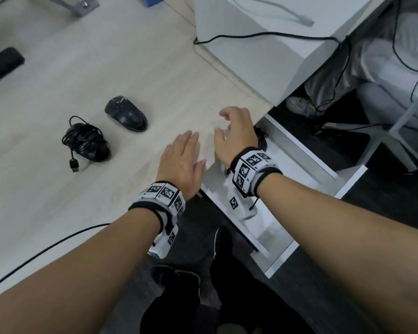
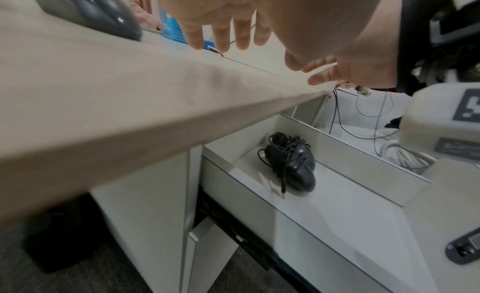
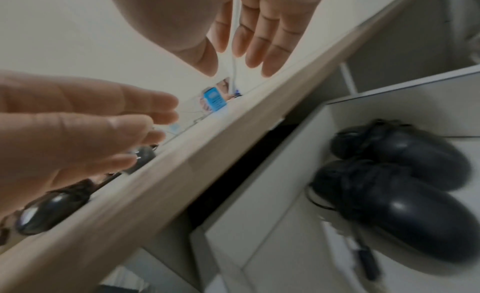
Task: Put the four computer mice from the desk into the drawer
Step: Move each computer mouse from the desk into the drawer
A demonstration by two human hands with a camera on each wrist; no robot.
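Note:
Two dark mice lie on the pale wooden desk: a cordless-looking one and, nearer me, one wrapped in its cord. The white drawer stands pulled out below the desk's right edge. Inside it two black cord-wrapped mice lie side by side, one behind the other; the pair also shows in the left wrist view. My left hand hovers flat over the desk edge, holding nothing. My right hand hangs with fingers spread over the desk corner above the drawer, holding nothing.
A black flat object lies at the far left of the desk. A white unit with a black cable stands at the back. A thin black cable crosses the desk's near edge. A person's legs and a chair base are to the right.

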